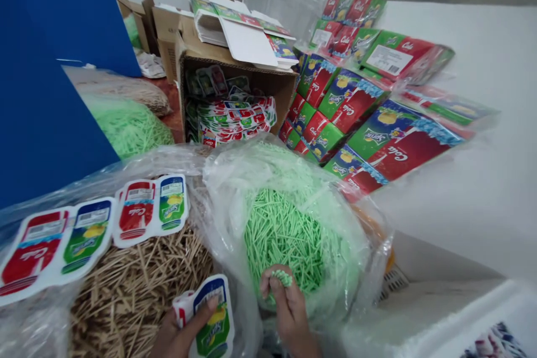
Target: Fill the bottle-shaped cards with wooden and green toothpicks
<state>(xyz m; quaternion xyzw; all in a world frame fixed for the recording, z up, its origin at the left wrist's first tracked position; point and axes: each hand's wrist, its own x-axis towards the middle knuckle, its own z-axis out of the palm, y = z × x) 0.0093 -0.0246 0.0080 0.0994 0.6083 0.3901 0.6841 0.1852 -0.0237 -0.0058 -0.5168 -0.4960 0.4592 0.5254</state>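
Sticks [282, 277], pale green and thin, are bunched in my right hand [289, 310], the fingers curled closely round them with the ends showing by the thumb. They look light and fairly stiff, likely to slide against one another — a grip round the middle of the bunch should keep them together, and a single one could probably snap. Just beyond that hand, more green sticks [285, 229] fill a clear plastic bag [230, 170].

My left hand [184, 330] pinches a printed card [216, 321], thumb across its front, a bit of red and white showing beside it. It seems light and smooth, perhaps bendy; its white edge looks a good place to hold. Beyond this hand lie brown sticks [138, 279], with two other cards [136, 210] over their far side.

The held card reads something like "Sprit"; the two lying ones pair that with a red "Cola" half, barcodes on each. Farther off, ahead and right of my right hand, stacked boxes [352, 106] carry the same words — one white label [388, 60] has print too small to read.
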